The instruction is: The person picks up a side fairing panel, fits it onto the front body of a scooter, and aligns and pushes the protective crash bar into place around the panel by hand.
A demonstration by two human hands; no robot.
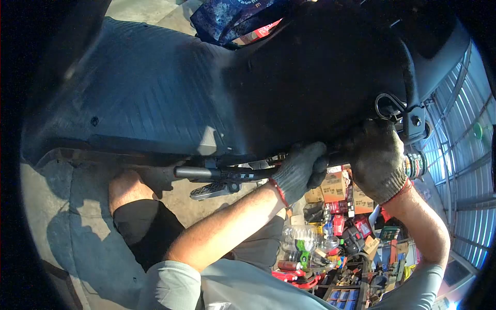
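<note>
A dark scooter or motorbike body [155, 88] with a long textured panel spans the upper view. My left hand [302, 173], in a grey work glove, is closed at its lower edge, fingers curled around something dark that I cannot make out. Close to its right, my gloved right hand [378, 160] is also closed against the dark underside, its fingertips hidden. A black rod-like part [199, 172] runs left from the left hand, above a metal footrest-like plate [212, 191]. Above the right hand sits a metal bracket [413, 121] with a bolt.
Cardboard boxes [333, 187], clear plastic bottles [299, 237], a can [289, 265] and a parts tray [343, 297] crowd the floor at lower right. A corrugated metal wall [465, 150] stands at right. My bent knee [129, 188] is below the body at left.
</note>
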